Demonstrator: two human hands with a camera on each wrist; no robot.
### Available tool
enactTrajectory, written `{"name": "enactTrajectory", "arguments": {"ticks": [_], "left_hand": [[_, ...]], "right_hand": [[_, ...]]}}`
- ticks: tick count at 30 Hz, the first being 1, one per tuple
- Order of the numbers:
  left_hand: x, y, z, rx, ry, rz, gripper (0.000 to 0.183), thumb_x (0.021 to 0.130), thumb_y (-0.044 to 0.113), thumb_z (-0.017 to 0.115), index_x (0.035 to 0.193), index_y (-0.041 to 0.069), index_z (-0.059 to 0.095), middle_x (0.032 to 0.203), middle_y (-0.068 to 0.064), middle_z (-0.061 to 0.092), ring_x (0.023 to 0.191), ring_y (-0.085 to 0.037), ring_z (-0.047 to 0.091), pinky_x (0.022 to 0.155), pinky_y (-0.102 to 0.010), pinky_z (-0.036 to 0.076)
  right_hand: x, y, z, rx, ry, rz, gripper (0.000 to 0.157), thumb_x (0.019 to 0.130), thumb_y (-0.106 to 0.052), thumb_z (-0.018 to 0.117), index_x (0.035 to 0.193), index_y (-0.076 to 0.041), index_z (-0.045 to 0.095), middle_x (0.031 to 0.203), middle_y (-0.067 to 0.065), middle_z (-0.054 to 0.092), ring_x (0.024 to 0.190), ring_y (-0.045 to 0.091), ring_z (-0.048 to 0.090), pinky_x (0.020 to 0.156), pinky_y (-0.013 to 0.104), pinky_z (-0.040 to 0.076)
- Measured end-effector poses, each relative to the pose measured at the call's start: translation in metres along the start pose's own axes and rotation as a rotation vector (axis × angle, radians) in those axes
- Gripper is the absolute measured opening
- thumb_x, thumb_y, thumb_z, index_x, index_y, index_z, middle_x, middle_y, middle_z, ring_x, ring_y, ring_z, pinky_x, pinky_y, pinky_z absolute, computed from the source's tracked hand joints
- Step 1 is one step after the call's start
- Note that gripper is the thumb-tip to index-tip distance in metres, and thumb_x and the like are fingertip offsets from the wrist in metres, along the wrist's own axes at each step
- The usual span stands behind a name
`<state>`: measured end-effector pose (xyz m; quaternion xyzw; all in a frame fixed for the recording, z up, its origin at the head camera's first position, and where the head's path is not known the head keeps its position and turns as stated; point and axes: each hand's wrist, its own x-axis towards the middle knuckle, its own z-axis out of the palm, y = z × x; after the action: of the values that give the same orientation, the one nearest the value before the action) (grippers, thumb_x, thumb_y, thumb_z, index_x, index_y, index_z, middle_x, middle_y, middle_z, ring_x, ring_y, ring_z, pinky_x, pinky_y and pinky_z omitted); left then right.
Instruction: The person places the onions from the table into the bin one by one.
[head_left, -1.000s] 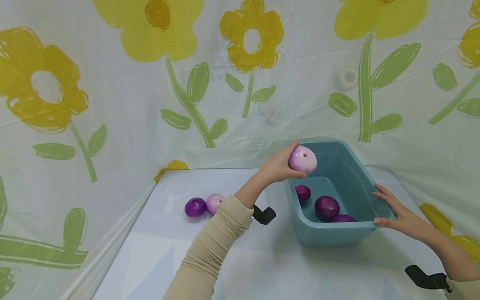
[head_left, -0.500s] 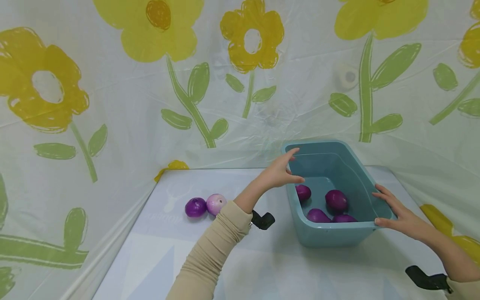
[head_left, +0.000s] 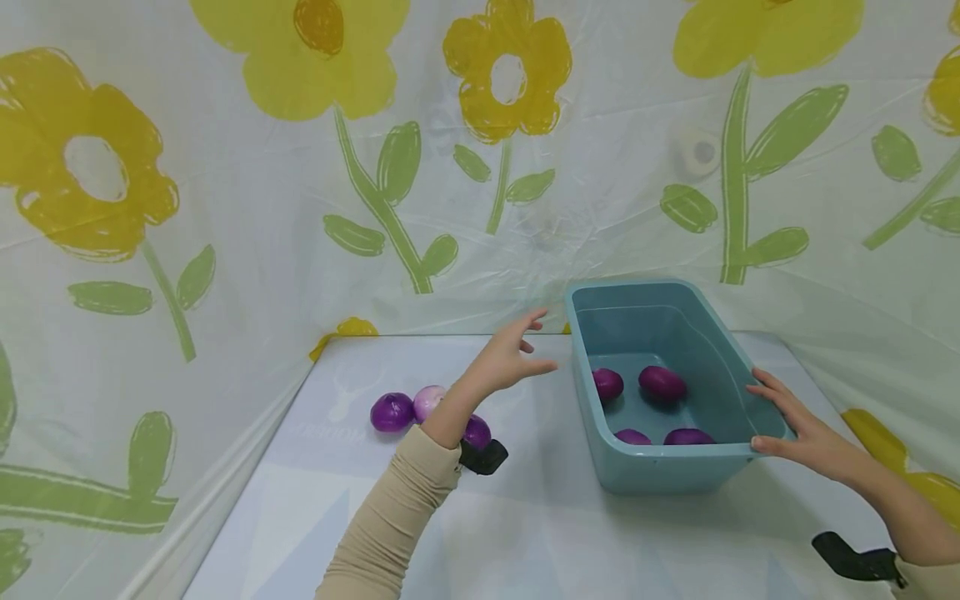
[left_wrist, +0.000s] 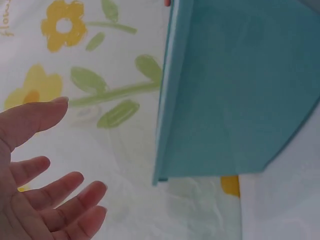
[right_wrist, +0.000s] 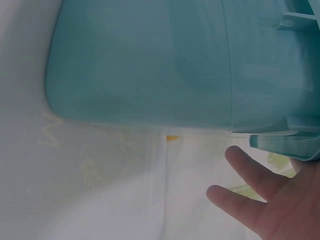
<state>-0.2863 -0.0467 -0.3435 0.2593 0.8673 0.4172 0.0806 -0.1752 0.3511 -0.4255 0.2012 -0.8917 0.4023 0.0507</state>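
Observation:
My left hand (head_left: 504,360) is in the air left of the teal bin (head_left: 667,473), fingers spread and holding nothing. In the left wrist view the left hand (left_wrist: 37,180) is apart from the bin (left_wrist: 230,100). My right hand (head_left: 810,433) holds the bin's near right corner, thumb and a finger over the rim; in the right wrist view two extended fingers (right_wrist: 237,202) show outside it. Inside the bin lie several red onions, including one in the middle (head_left: 662,383). On the table are a purple onion (head_left: 392,412), a pale onion (head_left: 429,402) and another purple onion (head_left: 477,431) partly behind my left wrist.
The white table (head_left: 300,517) bears the bin at right and the loose onions at left. Behind it hangs a flower-print curtain (head_left: 585,167). Black wrist mounts (head_left: 483,457) stick out from the sleeves.
My left hand has let go of a pale onion over the bin and moved left, away from it. Onions inside have shifted. Another table onion has come into view. The right hand stays.

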Motion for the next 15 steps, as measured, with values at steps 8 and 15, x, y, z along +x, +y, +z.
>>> {"name": "enactTrajectory", "arguments": {"ticks": [8, 15], "left_hand": [[-0.043, -0.057, 0.003, -0.018, 0.149, -0.054, 0.07, 0.08, 0.02, 0.07, 0.14, 0.012, 0.035, 0.135, -0.015, 0.045, 0.114, -0.035, 0.049, 0.089, -0.045, 0.046], [-0.072, -0.111, 0.022, 0.036, 0.245, -0.108, 0.068, 0.077, 0.016, 0.071, 0.135, 0.003, 0.039, 0.135, -0.021, 0.042, 0.125, -0.038, 0.038, 0.101, -0.051, 0.033]], "right_hand": [[0.0, 0.001, 0.0, -0.022, 0.005, 0.015, 0.071, 0.081, -0.004, 0.057, 0.141, 0.001, 0.02, 0.146, -0.028, -0.004, 0.119, -0.023, 0.003, 0.078, 0.079, 0.015], [0.001, -0.001, 0.0, -0.031, 0.005, 0.015, 0.069, 0.081, -0.004, 0.057, 0.138, 0.006, 0.02, 0.143, -0.033, -0.003, 0.117, -0.025, 0.004, 0.078, 0.079, 0.015]]}}
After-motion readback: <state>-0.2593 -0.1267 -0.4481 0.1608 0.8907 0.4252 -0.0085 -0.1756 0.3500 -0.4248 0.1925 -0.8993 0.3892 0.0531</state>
